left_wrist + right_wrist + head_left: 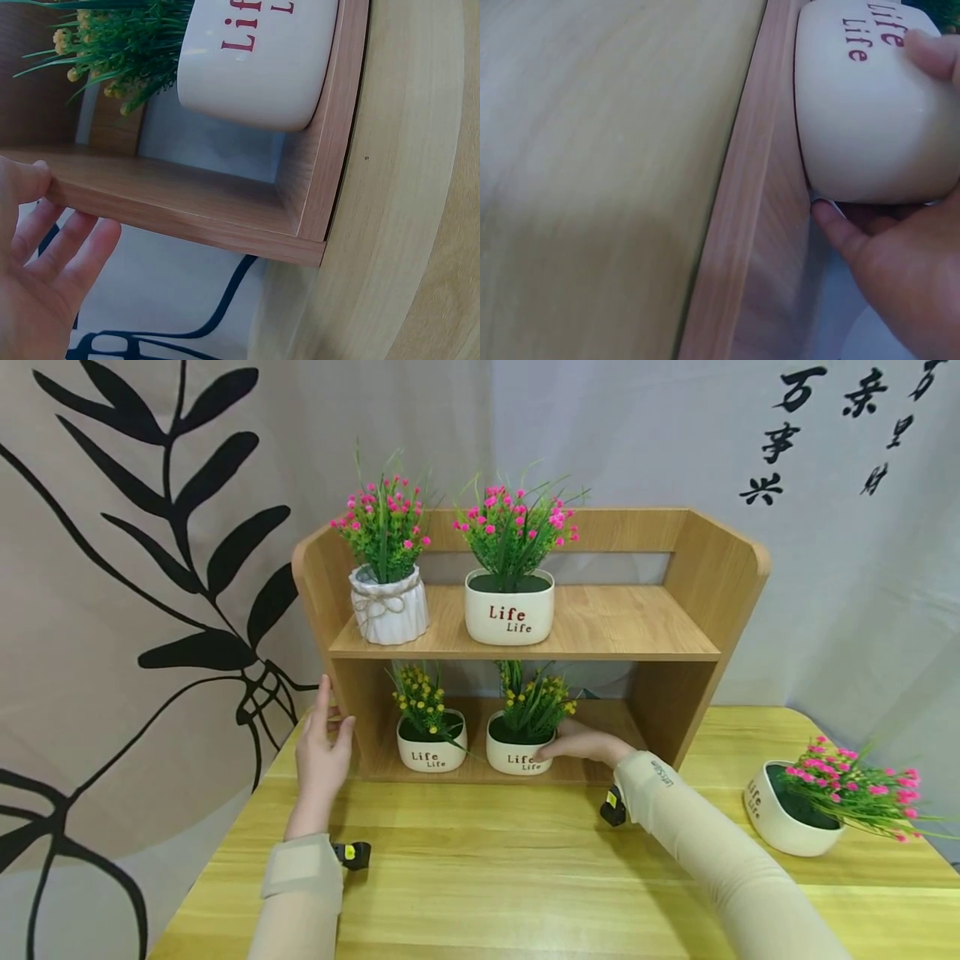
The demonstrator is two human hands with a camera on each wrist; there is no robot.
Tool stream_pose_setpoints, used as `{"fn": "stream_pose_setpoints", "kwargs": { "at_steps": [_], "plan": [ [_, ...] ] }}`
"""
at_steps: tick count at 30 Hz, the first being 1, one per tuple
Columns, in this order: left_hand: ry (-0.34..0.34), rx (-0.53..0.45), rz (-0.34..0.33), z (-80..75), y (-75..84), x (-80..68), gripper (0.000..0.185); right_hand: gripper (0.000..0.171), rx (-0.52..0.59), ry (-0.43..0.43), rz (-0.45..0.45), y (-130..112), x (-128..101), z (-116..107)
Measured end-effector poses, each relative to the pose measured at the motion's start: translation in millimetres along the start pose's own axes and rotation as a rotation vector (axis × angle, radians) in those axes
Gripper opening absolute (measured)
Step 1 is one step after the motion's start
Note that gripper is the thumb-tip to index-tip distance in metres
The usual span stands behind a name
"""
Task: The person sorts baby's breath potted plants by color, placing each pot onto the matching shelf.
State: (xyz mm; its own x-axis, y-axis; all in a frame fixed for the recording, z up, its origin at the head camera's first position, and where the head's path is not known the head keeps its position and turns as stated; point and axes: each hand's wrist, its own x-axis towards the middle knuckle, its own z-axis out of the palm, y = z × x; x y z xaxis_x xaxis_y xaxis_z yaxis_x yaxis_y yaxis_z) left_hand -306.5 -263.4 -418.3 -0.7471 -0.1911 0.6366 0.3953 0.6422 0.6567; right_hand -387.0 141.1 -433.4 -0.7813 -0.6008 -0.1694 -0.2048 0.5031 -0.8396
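Observation:
My right hand (588, 743) grips the right side of a white oval "Life" flowerpot (517, 758) with yellow flowers, on the lower shelf. In the right wrist view, the thumb lies on the lettered front of this pot (877, 120) and other fingers are at its side, partly hidden. At the left, my left hand (324, 756) touches the wooden shelf unit (525, 656) by its side panel. The left wrist view shows the thumb at the panel's front edge (187, 225) and fairly straight fingers (79, 247) along the outer side. A matching yellow-flowered pot (431, 756) stands left of the gripped one.
On the upper shelf stand a white pleated pot (390, 610) tied with twine and a "Life" pot (510, 614), both with pink flowers. Another pink-flowered pot (795, 814) sits tilted on the wooden table (480, 877) at the right. A printed curtain (600, 435) hangs behind.

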Motion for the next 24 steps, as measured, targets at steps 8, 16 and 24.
{"fn": "stream_pose_setpoints", "kwargs": {
  "at_steps": [8, 16, 24],
  "plan": [
    [-0.01, -0.003, -0.012, 3.1, -1.1, -3.1, 0.077, 0.028, -0.022, 0.048, 0.038, 1, -5, 3],
    [-0.002, 0.008, -0.037, 4.1, -1.7, -7.2, 0.078, 0.073, 0.03, 0.18, 0.04, -2, -39, 0],
    [0.017, 0.005, -0.002, 1.6, 0.3, -1.0, 0.077, 0.076, -0.152, 0.251, -0.093, -9, -98, -14]
  ]
}}
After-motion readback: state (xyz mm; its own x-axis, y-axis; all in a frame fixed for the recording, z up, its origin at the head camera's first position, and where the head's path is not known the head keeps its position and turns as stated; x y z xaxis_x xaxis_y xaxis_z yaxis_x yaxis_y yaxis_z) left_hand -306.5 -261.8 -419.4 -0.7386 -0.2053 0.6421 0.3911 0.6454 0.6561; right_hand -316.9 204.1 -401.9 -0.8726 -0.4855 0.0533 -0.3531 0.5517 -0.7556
